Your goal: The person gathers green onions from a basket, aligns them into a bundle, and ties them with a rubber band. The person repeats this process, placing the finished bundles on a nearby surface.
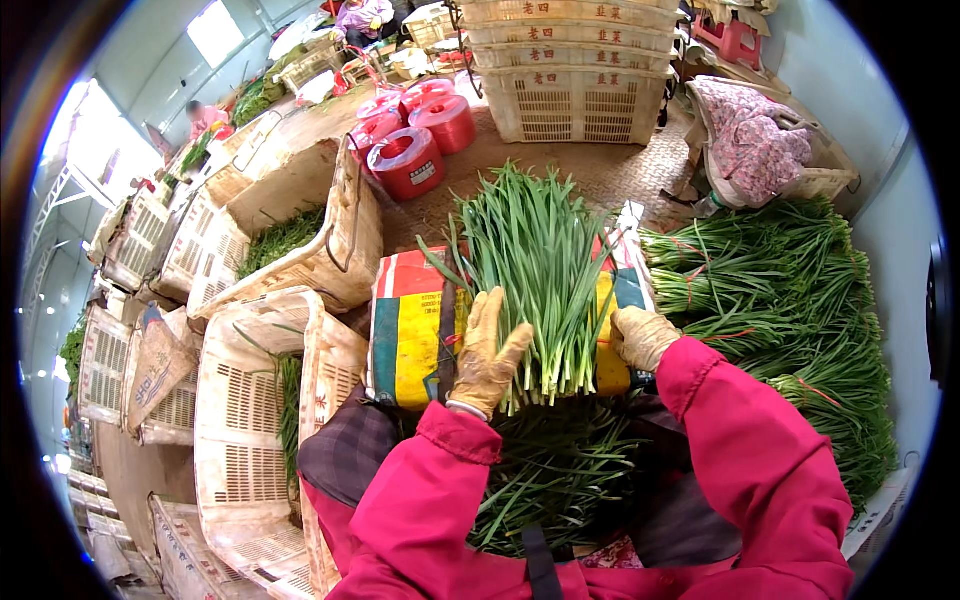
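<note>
A loose pile of garlic chives (540,255) lies in front of me, pale cut ends towards me. Beneath it is a work surface covered in printed red, yellow and green sacking (409,330). My left hand (487,352), in a stained work glove, rests against the left side of the stalks, its thumb and fingers apart. To the right of the pile, my gloved right hand (645,337) is curled at the sacking's edge. Whether its fingers hold anything is hidden. More loose chive leaves (555,480) lie below, between my legs.
Tied chive bundles (795,337) are stacked on the right. At my left stand a plastic crate (251,390) and another crate (352,225) with greens inside. Beyond are red twine rolls (409,165) and stacked crates (577,105). Other people sit farther back.
</note>
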Action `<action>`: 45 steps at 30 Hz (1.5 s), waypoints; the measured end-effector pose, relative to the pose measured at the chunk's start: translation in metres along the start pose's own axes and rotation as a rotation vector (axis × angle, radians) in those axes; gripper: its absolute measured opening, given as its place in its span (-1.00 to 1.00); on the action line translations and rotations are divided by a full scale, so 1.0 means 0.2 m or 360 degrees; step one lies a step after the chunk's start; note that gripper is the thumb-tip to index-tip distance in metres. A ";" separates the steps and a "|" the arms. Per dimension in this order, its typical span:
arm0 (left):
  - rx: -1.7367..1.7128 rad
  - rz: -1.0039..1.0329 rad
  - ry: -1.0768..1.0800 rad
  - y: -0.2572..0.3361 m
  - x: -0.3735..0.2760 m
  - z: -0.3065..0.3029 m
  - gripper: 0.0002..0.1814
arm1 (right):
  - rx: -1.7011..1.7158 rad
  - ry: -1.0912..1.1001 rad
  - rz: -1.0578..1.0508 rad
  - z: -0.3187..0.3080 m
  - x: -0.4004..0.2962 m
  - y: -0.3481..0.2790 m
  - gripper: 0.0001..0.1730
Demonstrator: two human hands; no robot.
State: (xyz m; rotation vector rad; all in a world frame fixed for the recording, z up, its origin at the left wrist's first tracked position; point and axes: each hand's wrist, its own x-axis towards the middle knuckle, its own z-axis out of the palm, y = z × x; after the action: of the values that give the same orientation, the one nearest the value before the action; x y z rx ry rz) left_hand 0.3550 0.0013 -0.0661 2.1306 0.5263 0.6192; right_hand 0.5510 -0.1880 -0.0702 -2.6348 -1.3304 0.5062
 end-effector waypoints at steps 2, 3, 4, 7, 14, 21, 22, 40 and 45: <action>-0.0196 0.0018 0.0194 -0.09 -0.03 -0.06 -0.41 | 0.0252 -0.0023 0.0083 0.02 -0.01 0.03 -0.74; -0.0683 -0.0189 0.0324 -0.01 -0.04 -0.07 -0.54 | 0.0380 -0.0031 0.0138 0.02 -0.01 0.05 -0.74; -0.0660 -0.0311 0.0444 -0.07 -0.05 -0.13 -0.62 | 0.0409 -0.0044 0.0263 -0.03 -0.03 -0.02 -0.70; -0.0746 -0.0630 0.0806 -0.35 -0.11 -0.26 -0.79 | 0.0265 -0.0077 0.0176 -0.05 -0.04 -0.02 -0.71; 0.0319 -0.0342 0.0409 -0.49 -0.17 -0.29 -0.72 | 0.0290 -0.0096 0.0086 -0.05 -0.03 0.00 -0.72; 0.0649 -0.0004 0.0346 -0.47 -0.06 -0.20 -0.87 | 0.0311 -0.0154 0.0121 -0.02 -0.04 0.02 -0.70; 0.0663 0.0028 0.0373 -0.47 -0.06 -0.19 -0.90 | 0.0287 -0.0157 0.0113 -0.03 -0.04 0.02 -0.71; -0.1269 -0.1100 0.0410 -0.28 -0.01 -0.12 -0.91 | 0.1384 0.0487 -0.0357 -0.02 0.02 -0.04 -0.91; -0.1031 -0.0862 0.0379 -0.17 0.02 -0.08 -0.90 | 0.1339 0.0635 -0.0756 0.00 0.06 -0.29 -0.87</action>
State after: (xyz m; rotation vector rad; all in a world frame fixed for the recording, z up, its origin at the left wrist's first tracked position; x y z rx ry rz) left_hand 0.3436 0.0316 -0.0845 1.2422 0.8590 0.6222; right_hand 0.5127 -0.1439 -0.0574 -1.5757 -1.1922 0.3338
